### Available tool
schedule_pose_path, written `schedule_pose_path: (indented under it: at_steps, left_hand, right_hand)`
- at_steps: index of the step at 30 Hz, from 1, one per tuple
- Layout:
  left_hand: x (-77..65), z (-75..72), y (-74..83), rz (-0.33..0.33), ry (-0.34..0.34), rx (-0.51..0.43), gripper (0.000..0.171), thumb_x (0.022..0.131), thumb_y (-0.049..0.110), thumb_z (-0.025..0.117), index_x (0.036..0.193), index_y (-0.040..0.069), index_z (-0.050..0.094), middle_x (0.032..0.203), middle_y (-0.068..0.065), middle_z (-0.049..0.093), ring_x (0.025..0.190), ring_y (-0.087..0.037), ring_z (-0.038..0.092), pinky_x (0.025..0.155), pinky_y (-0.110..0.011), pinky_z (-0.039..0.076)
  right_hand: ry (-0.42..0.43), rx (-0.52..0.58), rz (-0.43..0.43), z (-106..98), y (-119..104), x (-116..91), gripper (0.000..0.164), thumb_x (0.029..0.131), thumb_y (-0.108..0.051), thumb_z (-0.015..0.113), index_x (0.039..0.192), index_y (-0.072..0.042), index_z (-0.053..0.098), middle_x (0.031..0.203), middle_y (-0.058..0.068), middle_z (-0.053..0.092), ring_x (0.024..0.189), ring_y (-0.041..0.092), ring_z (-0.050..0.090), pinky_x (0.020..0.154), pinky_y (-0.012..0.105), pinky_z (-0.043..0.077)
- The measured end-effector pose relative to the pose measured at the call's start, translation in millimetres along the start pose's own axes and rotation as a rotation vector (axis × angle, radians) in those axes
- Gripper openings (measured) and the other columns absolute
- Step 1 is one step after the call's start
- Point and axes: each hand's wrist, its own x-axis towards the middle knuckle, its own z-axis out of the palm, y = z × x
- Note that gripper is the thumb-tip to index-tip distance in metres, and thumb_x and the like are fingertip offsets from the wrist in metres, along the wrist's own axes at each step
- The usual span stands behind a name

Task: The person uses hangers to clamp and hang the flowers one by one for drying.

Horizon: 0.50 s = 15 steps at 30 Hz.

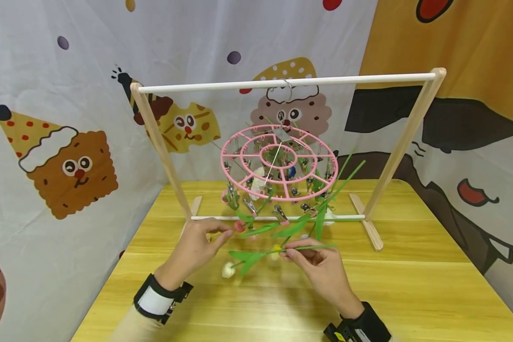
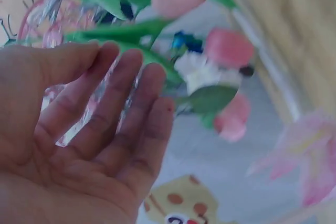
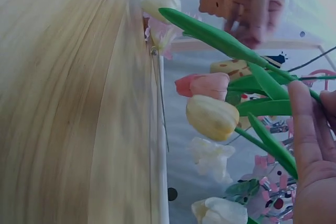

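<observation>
My right hand [image 1: 318,270] pinches the green stem of a white tulip [image 1: 228,270] between thumb and fingers. The stem lies nearly level, its bloom pointing left over the table. In the right wrist view, this tulip's long leaf [image 3: 215,38] stretches out from the fingers. My left hand [image 1: 198,247] has loosely bent fingers with nothing in them, close to a pink tulip [image 1: 239,226]. Above both hands hangs a pink round clip hanger [image 1: 287,192], with several flowers dangling bloom-down from it. A yellow tulip [image 3: 212,118] hangs right by the right hand.
A white rod [image 1: 222,86] on wooden posts [image 1: 403,142] carries the hanger by its hook. The stand's feet [image 1: 367,223] rest on the wooden table [image 1: 444,285]. A cartoon-printed cloth [image 1: 188,42] covers the wall behind. In the left wrist view, a pink lily [image 2: 310,156] shows at right.
</observation>
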Motion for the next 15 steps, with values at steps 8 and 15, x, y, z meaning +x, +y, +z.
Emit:
schedule_pose_path:
  at_steps: [8,15]
  left_hand:
    - [41.9,-25.0,-8.7,0.159,0.314,0.019,0.023,0.107,0.003,0.084,0.130,0.005,0.086,0.116,-0.012,0.088,0.094,-0.026,0.087,0.081,-0.044,0.074]
    - [75.6,-36.3,-8.7,0.263,0.335,0.128,0.043,0.111,0.001,0.077,0.151,0.015,0.078,0.140,-0.018,0.074,0.107,-0.030,0.081,0.080,-0.043,0.067]
  right_hand:
    - [-0.004,0.005,-0.136,6.2,-6.7,-3.6,0.024,0.109,0.011,0.073,0.128,0.000,0.084,0.117,0.019,0.085,0.103,0.024,0.089,0.091,0.035,0.073]
    - [-0.013,0.046,-0.210,13.3,-7.4,-4.1,0.030,0.105,0.020,0.071,0.127,0.003,0.082,0.118,0.020,0.083,0.106,0.020,0.088,0.090,0.039,0.074]
